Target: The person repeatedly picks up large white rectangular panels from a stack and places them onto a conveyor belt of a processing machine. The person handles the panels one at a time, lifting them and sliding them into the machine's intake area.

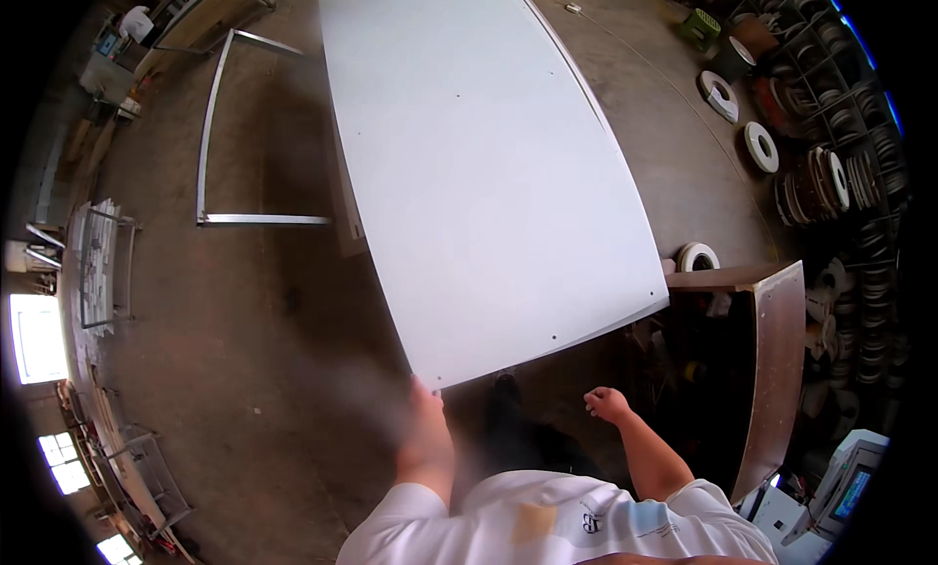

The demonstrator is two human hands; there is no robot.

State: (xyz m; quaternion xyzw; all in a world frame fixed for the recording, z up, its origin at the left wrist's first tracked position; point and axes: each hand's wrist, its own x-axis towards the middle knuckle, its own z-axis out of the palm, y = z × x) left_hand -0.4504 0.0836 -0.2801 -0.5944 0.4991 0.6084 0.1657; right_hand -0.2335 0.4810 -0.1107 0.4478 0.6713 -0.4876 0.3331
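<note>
White panel (489,194) runs lengthwise up-frame from left hand (426,430).
Left touches its bottom corner, grip unclear; right hand (608,405) curled closed, farther.

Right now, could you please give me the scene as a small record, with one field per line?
Left hand: at panel's near left corner; grip unclear
Right hand: curled, apart from panel; contents unclear
Panel: white, flat, small dark spots
Left of panel: metal frame
Right of panel: brown box, rolls
</note>
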